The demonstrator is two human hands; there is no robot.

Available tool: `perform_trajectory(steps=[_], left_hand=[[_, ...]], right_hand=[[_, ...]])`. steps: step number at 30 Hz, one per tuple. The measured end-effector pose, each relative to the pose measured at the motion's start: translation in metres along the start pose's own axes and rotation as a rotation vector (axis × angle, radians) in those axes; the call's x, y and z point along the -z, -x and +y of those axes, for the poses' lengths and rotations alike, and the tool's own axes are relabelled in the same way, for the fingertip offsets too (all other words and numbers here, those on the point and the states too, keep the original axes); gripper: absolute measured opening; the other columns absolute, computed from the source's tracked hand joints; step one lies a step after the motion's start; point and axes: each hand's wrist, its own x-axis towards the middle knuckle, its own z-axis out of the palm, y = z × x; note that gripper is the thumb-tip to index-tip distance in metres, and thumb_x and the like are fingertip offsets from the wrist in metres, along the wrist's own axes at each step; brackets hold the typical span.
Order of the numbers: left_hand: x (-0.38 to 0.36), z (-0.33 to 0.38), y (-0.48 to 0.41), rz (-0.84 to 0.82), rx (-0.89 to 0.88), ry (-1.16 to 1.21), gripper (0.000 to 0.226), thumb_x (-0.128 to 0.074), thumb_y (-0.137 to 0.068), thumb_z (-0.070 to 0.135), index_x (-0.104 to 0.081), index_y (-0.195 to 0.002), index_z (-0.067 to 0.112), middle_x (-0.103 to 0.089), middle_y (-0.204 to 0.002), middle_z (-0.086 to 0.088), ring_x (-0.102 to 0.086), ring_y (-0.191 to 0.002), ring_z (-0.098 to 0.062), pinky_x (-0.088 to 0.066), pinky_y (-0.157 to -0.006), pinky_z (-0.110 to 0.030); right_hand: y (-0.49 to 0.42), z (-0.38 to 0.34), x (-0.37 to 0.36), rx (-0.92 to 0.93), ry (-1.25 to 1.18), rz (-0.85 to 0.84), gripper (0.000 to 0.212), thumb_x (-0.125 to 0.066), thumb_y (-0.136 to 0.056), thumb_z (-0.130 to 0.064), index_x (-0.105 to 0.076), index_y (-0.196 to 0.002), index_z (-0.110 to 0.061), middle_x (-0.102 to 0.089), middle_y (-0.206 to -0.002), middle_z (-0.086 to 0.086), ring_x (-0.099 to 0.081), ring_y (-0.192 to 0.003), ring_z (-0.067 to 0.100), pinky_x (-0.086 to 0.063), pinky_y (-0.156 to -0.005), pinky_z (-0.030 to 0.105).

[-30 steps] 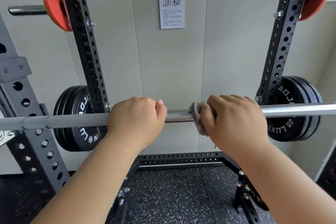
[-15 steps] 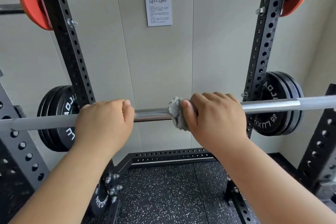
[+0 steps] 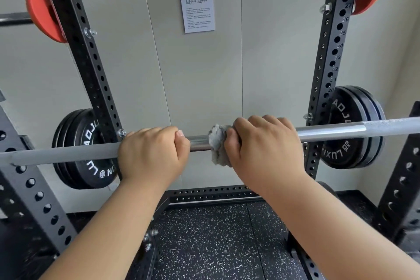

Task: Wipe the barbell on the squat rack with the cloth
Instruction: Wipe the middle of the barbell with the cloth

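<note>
A: Where is the barbell right now?

B: It lies across the squat rack, running from the rack's left upright to its right upright and past both. The right hand is closed around the bar with the grey cloth bunched inside the fist, near the middle of the span. The left hand is clenched bare on the bar just beside it, a short shiny stretch between them.

A: What could go wrong from here?

B: I'd say the cloth is wadded, so only a narrow band may touch steel and the underside could get missed. If the right fist slides toward the left one, knuckles could bump. A hard push might also roll the bar on its rests, since the black plates hang behind it on the uprights, not on the bar.
</note>
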Motion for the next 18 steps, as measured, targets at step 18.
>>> perform_trajectory(steps=[18], left_hand=[[0.000, -0.003, 0.013, 0.001, -0.020, 0.014, 0.035, -0.032, -0.099, 0.033, -0.052, -0.071, 0.025, -0.051, -0.067, 0.009, -0.047, -0.067, -0.023, -0.034, -0.068, -0.040]], right_hand=[[-0.021, -0.012, 0.002, -0.044, 0.050, -0.038, 0.045, -0.056, -0.091, -0.036, -0.041, -0.051, -0.020, -0.030, -0.046, -0.004, -0.032, -0.041, 0.026, -0.021, -0.051, 0.026]])
